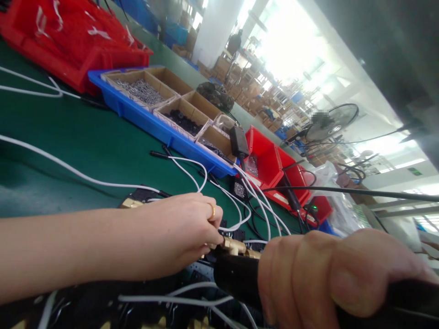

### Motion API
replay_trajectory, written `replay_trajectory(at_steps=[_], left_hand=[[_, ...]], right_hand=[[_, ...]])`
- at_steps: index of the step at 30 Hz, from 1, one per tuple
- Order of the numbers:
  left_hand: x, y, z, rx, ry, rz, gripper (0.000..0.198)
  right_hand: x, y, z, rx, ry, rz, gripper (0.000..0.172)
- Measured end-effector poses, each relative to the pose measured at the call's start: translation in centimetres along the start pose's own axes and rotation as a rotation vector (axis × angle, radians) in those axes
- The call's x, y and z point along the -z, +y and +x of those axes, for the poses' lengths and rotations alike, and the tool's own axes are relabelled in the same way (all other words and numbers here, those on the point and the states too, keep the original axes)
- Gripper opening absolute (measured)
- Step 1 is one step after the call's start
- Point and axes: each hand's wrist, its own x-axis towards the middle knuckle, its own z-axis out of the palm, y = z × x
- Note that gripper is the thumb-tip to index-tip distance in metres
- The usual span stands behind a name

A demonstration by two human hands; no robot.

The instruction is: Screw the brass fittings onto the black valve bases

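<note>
My left hand (178, 233), with a gold ring on one finger, is closed in a pinch on a small brass fitting (235, 246) lying among white wires. My right hand (329, 278) is wrapped round the handle of a black power screwdriver (236, 276), whose front end points left at the brass fitting. Another brass part (129, 204) shows just behind my left wrist. What lies under the fingers is hidden.
A green work mat (85, 146) covers the bench. A blue tray (137, 112) holds cardboard boxes of screws and black parts. Red bins (267, 160) stand further along, another red bin (65, 36) at top left. White and black cables (250, 192) cross the bench. A fan (332, 121) stands behind.
</note>
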Motion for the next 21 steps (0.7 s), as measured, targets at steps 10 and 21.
replay_trajectory(at_steps=[10,21], left_hand=[[-0.8,-1.3,-1.9,-0.080,0.053,0.067,0.028],[-1.0,-1.4,-1.5,-0.068,0.034,0.166,0.021]], right_hand=[[0.0,0.8,-0.8,-0.164,0.041,0.018,0.038],[-1.2,0.0,1.9,0.001,-0.147,-0.073,0.058]])
